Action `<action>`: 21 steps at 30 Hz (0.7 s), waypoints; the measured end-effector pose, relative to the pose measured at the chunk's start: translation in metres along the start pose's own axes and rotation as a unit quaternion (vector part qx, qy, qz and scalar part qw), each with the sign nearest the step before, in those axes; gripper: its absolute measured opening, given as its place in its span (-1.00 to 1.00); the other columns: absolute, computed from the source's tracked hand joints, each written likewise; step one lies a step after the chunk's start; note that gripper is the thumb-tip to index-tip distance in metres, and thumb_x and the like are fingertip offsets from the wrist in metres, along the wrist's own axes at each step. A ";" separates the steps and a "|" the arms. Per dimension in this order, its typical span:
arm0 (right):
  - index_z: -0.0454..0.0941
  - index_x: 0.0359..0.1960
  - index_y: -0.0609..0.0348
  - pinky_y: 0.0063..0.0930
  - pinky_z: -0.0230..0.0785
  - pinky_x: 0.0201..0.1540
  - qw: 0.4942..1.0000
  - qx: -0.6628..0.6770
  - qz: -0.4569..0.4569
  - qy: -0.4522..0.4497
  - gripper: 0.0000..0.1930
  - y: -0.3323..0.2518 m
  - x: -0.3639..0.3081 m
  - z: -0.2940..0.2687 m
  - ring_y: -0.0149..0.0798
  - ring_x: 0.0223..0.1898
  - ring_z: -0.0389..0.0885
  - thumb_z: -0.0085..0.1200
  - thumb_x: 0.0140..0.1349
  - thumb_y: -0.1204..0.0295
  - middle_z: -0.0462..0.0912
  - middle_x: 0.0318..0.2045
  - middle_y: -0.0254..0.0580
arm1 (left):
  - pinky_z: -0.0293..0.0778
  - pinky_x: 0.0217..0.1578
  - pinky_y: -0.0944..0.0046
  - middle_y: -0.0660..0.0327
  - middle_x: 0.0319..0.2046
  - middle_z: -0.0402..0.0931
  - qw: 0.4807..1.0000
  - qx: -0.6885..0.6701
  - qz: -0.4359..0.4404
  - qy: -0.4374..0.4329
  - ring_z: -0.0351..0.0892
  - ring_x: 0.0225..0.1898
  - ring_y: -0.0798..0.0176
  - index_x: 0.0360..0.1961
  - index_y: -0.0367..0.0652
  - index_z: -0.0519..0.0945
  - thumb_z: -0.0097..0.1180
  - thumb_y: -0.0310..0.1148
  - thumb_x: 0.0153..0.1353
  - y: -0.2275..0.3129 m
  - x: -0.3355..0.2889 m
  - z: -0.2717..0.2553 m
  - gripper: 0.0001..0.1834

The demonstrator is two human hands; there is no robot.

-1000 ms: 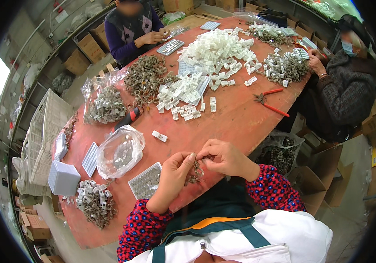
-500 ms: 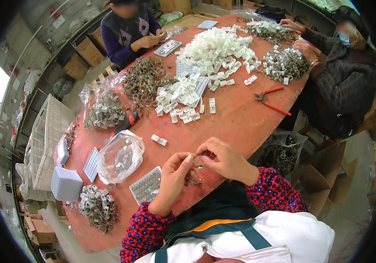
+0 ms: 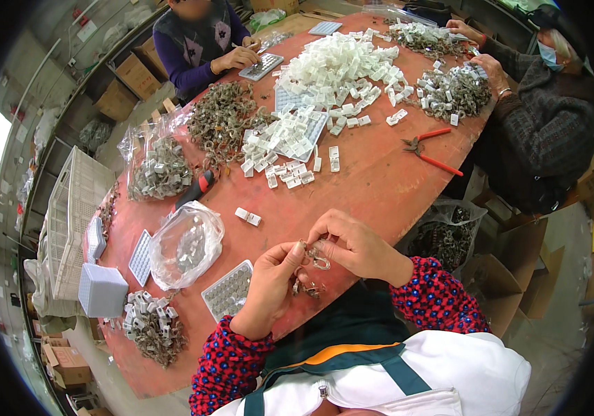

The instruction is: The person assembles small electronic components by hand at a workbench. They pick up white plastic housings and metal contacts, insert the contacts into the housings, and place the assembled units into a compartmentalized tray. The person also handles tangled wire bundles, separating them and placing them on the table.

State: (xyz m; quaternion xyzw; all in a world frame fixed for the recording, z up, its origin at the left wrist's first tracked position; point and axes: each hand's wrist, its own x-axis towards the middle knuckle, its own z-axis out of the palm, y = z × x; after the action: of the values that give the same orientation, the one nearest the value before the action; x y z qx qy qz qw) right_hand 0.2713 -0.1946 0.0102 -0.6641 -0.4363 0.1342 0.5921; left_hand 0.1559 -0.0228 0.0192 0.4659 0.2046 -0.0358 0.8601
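Over the near edge of the red table, my left hand (image 3: 274, 277) pinches a small silvery metal piece between thumb and fingers; its exact kind is too small to tell. Close beside it, my right hand (image 3: 352, 244) has thumb and forefinger closed at the same spot, where a thin metal loop (image 3: 320, 263) hangs. More small metal bits (image 3: 308, 288) lie or dangle just below my left fingers. Left of that hand sits a pale tray (image 3: 228, 290) filled with round silvery pieces. A white plastic piece (image 3: 248, 216) rests farther out on the table.
An open clear bag (image 3: 207, 260), a red-and-black handled tool (image 3: 196, 190) and red-handled pliers (image 3: 435, 151) lie around. Heaps of white plastic parts (image 3: 338, 66) and metal pieces (image 3: 221, 118) cover the far table. Two people work opposite, one far left (image 3: 193, 48), one far right (image 3: 546, 125).
My right hand has shifted slightly up and left, and the metal loop now shows below its fingertips. At far left, the person's hands have moved down onto a tray.
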 end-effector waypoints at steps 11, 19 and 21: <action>0.57 -0.06 0.24 -0.50 0.46 -0.07 0.993 0.078 0.084 -0.003 -0.84 0.000 -0.004 0.002 -0.39 -0.14 0.60 0.09 0.37 0.52 0.58 -0.17 -0.22 | 0.46 -0.45 0.51 0.30 -0.28 0.63 0.983 0.109 0.138 0.046 0.54 -0.44 0.51 0.02 -0.29 0.66 0.17 -0.40 0.41 -0.006 -0.004 0.005 -0.76; 0.56 0.00 0.34 -0.51 0.48 -0.04 0.952 0.249 0.157 -0.086 -0.78 0.008 -0.005 0.011 -0.44 -0.12 0.61 0.06 0.42 0.48 0.67 -0.17 -0.23 | 0.52 -0.35 0.48 0.26 -0.12 0.49 0.968 0.127 0.216 0.030 0.58 -0.38 0.46 -0.04 -0.32 0.69 0.20 -0.51 0.36 -0.010 0.000 0.007 -0.80; 0.56 0.02 0.35 -0.53 0.47 -0.04 0.928 0.297 0.198 -0.103 -0.76 0.011 -0.005 0.010 -0.45 -0.13 0.61 0.05 0.43 0.46 0.67 -0.17 -0.26 | 0.53 -0.33 0.48 0.27 -0.14 0.51 0.961 0.146 0.231 0.033 0.58 -0.38 0.47 -0.05 -0.31 0.69 0.21 -0.52 0.35 -0.011 0.002 0.006 -0.81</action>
State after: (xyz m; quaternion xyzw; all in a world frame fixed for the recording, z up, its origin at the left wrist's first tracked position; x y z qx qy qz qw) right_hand 0.2664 -0.1909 -0.0036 -0.5132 -0.2948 0.4401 0.6753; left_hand 0.1574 -0.0335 0.0130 0.6217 0.1122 0.1496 0.7606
